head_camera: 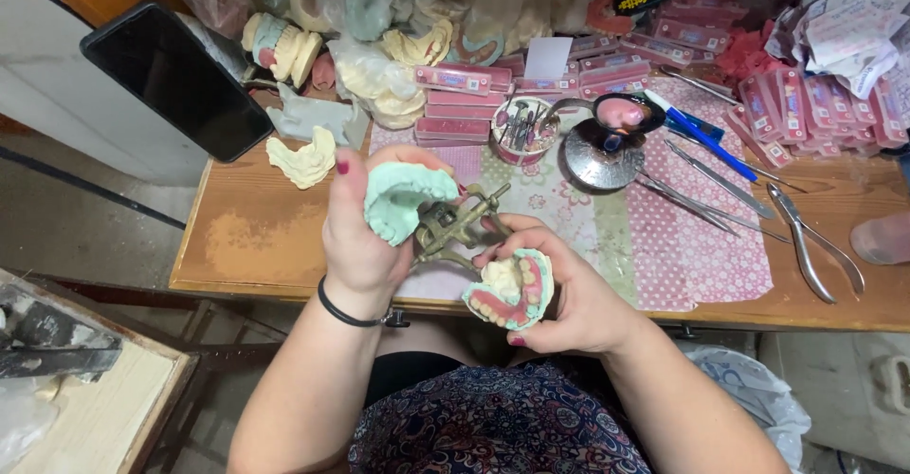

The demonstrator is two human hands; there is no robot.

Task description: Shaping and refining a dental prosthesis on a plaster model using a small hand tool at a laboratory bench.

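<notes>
Two bare hands meet over the near edge of a brown wooden workbench; the left hand, with a black band at its wrist, grasps a pale green plaster jaw cast, thumb and fingers curled around its arch; the right hand cups a second pale green cast carrying pink wax and a row of cream teeth, fingers wrapped under it. Between the two casts sits a dull brass hinged metal frame, touching both and joining them; the upper cast lies at about ten o'clock from the frame, the toothed cast at about five o'clock.

Beyond the hands, at twelve o'clock, stands a small round cup of burs and tools; at one o'clock a small metal burner with a dark bowl; at two to three o'clock lie slim steel instruments and steel pliers on a pink dotted cloth; at eleven o'clock rests a loose cream plaster cast; a black slab-shaped phone leans at ten o'clock.
</notes>
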